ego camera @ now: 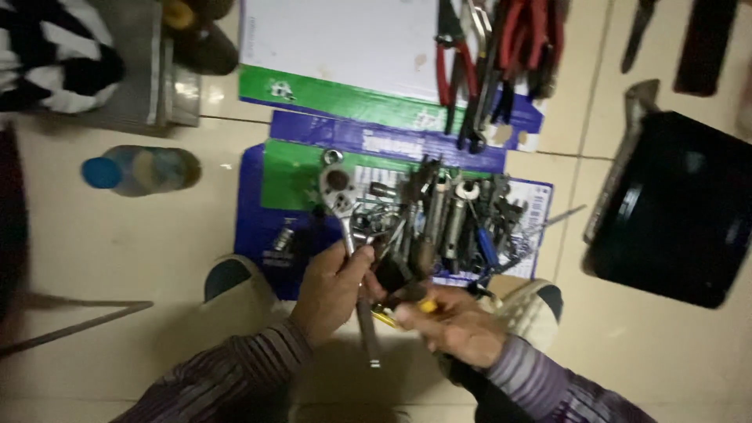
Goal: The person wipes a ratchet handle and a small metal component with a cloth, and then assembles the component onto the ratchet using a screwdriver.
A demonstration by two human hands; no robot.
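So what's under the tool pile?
The tool pile lies on flattened blue-green cardboard on the tiled floor. The cardboard's print beneath the tools is covered.

Your whole view is smeared with motion blur, so the tool heap [439, 223] on the flattened cardboard [270, 184] reads as one grey tangle; you can't tell single pieces apart. Just below the heap, your right hand [458, 325] covers most of a yellow-handled tool [427, 305], its kind unclear. Above the heap, the red-handled pliers [509, 47] run off the top edge. Right of it, the black tub [674, 211] is cut by the frame. Far left, a striped cloth [47, 51] is also clipped.
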